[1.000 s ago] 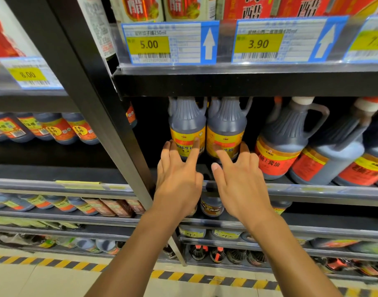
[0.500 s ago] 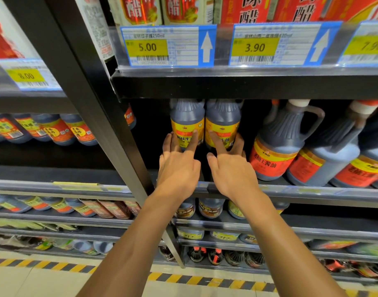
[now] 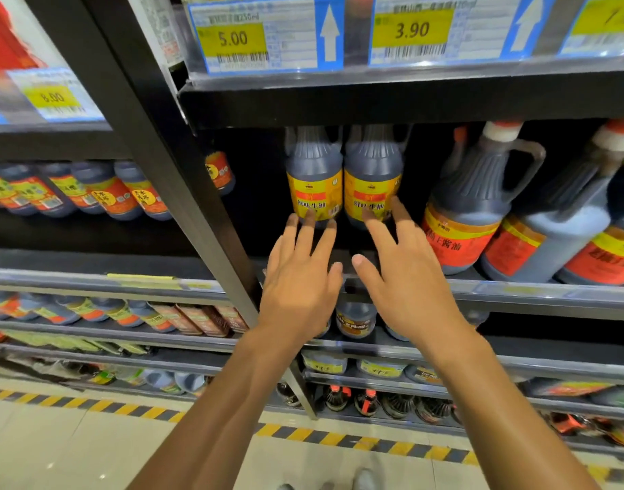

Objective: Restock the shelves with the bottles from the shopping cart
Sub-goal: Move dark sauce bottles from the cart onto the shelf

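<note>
I judge 2 yellow-label bottles (image 3: pixel 344 185) placed on the shelf (image 3: pixel 515 288); my left hand (image 3: pixel 300 277) and right hand (image 3: pixel 406 281), both spread empty, fingertips at their bases. Cart unseen.

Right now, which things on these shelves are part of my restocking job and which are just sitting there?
Part of the job:
- two yellow-label bottles, side by side on the shelf
- left hand and right hand, both open, fingertips at the bottles' lower edges

Just sitting there:
- big red-label jugs
- price tags
- small bottles on the next rack
</note>
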`<state>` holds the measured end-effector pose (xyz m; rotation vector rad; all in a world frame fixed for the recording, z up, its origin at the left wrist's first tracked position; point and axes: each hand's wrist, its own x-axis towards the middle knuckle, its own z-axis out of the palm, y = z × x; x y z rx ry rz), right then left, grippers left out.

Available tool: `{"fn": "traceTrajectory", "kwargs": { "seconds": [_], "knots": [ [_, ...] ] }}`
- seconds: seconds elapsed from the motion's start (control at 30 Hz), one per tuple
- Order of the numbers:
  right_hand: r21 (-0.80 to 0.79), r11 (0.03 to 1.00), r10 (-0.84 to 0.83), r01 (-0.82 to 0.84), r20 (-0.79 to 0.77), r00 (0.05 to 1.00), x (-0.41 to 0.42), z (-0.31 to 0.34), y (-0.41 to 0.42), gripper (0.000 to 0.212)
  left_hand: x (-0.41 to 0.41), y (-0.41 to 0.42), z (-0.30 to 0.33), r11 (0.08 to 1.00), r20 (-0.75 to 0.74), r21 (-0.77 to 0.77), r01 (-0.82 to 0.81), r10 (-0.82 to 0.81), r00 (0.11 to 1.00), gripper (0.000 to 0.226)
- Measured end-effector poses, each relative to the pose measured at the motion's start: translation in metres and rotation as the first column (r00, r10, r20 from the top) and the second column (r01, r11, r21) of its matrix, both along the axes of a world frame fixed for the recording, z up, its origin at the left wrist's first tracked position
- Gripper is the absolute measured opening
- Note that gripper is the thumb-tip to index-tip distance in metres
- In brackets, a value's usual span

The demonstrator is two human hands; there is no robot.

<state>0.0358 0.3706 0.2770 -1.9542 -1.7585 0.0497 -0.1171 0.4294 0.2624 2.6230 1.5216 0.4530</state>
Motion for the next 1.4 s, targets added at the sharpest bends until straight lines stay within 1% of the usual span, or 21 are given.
{"fn": "traceTrajectory", "kwargs": {
  "seconds": [0.07,0.17,0.27,0.37,0.47,0.6,0.7,0.8,0.93,1.07,1.23,1.33,1.4],
  "knots": [
    [-0.015,1.0,0.002,-0.002,0.016,1.0,-0.002,-0.009,-0.014,0.062,-0.004,-0.005,-0.005,0.999,-0.005,0.031,0.031,-0.031,0.999,0.065],
    [-0.024,0.998,-0.054,0.055,0.026,0.998,-0.007,-0.025,-0.036,0.066,-0.012,-0.016,-0.012,0.997,-0.059,0.001,0.075,-0.075,0.995,0.068],
    [-0.011,0.983,-0.184,0.184,0.026,0.983,-0.015,-0.041,-0.059,0.067,-0.026,-0.03,-0.022,0.991,-0.092,-0.025,0.128,-0.13,0.987,0.07],
    [0.005,0.938,-0.347,0.347,-0.018,0.938,-0.034,-0.058,-0.093,0.068,-0.046,-0.052,-0.04,0.971,-0.061,0.034,0.237,-0.235,0.97,0.071],
    [-0.035,0.89,-0.455,0.454,-0.043,0.889,-0.068,-0.081,-0.127,0.071,-0.071,-0.076,-0.062,0.946,-0.039,0.043,0.321,-0.319,0.947,0.07],
    [-0.107,0.852,-0.518,0.513,-0.031,0.855,-0.108,-0.112,-0.168,0.071,-0.102,-0.106,-0.097,0.919,-0.081,-0.063,0.39,-0.394,0.916,0.071],
    [-0.173,0.804,-0.577,0.569,0.004,0.817,-0.12,-0.129,-0.204,0.071,-0.111,-0.131,-0.112,0.891,-0.083,-0.171,0.421,-0.439,0.895,0.07],
    [-0.221,0.75,-0.635,0.623,0.024,0.772,-0.119,-0.141,-0.241,0.071,-0.106,-0.154,-0.121,0.835,-0.046,-0.264,0.483,-0.511,0.858,0.069],
    [-0.275,0.678,-0.702,0.682,0.032,0.711,-0.11,-0.154,-0.285,0.071,-0.086,-0.179,-0.125,0.769,-0.014,-0.306,0.561,-0.593,0.805,0.07],
    [-0.306,0.578,-0.792,0.757,0.015,0.61,-0.089,-0.169,-0.33,0.072,-0.049,-0.205,-0.134,0.702,-0.06,-0.33,0.631,-0.683,0.728,0.071],
    [-0.368,0.407,-0.91,0.836,-0.08,0.407,-0.056,-0.209,-0.401,0.073,0.009,-0.255,-0.152,0.612,-0.128,-0.438,0.659,-0.768,0.628,0.073],
    [-0.419,0.369,-0.929,0.83,-0.194,0.315,-0.038,-0.249,-0.445,0.073,0.039,-0.29,-0.17,0.569,-0.155,-0.498,0.654,-0.801,0.578,0.074],
    [-0.487,0.347,-0.933,0.801,-0.265,0.243,-0.028,-0.283,-0.469,0.079,0.058,-0.31,-0.189,0.54,-0.172,-0.568,0.621,-0.816,0.552,0.076]
  ]
}}
